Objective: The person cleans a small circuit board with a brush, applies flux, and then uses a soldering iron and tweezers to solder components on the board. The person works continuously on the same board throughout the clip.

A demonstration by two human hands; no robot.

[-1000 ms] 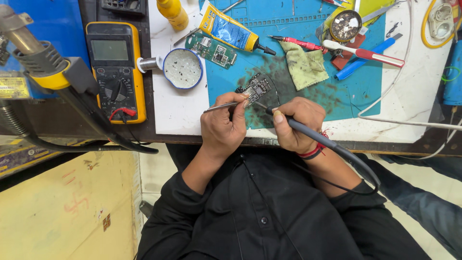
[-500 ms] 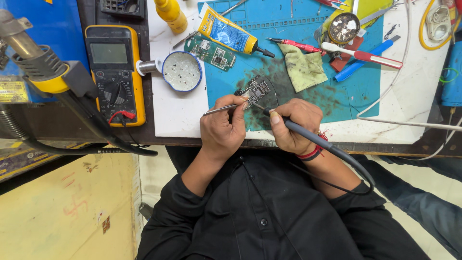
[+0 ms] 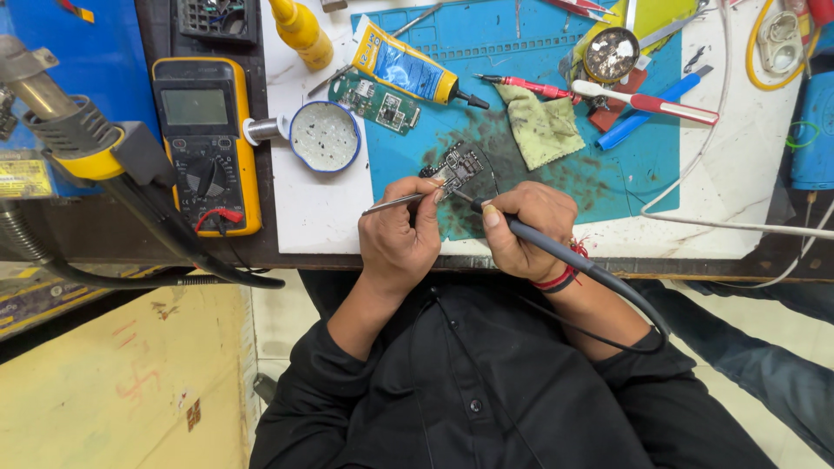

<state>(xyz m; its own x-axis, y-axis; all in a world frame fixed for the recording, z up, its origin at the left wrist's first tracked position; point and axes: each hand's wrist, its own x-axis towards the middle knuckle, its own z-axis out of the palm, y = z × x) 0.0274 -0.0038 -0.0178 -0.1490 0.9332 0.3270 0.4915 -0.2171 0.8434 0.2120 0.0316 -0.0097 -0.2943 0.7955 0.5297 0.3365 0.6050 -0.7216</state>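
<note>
A small dark circuit board [image 3: 453, 165], dense with tiny parts, lies on the stained blue rubber mat [image 3: 539, 52] just above both hands. The left hand [image 3: 401, 234] is closed around thin metal tweezers [image 3: 395, 203]. The right hand [image 3: 526, 227] grips a grey soldering iron [image 3: 556, 252], its tip at the board. A crumpled yellowish cloth [image 3: 540, 128] lies near.

**What the view hides or cuts off**

The soldering iron's tip [image 3: 460, 198] is too small to tell whether it touches the small circuit board [image 3: 453, 165]. The right hand [image 3: 521, 230] covers the iron's grip, and the left hand [image 3: 400, 234] hides the rear part of the tweezers [image 3: 395, 204]. The yellow bottle [image 3: 300, 26] is cut off by the top edge, as is the black grille [image 3: 217, 17]. The hot-air gun [image 3: 61, 122] runs off the left edge. Components on the green board [image 3: 378, 100] are too fine to make out.
</note>
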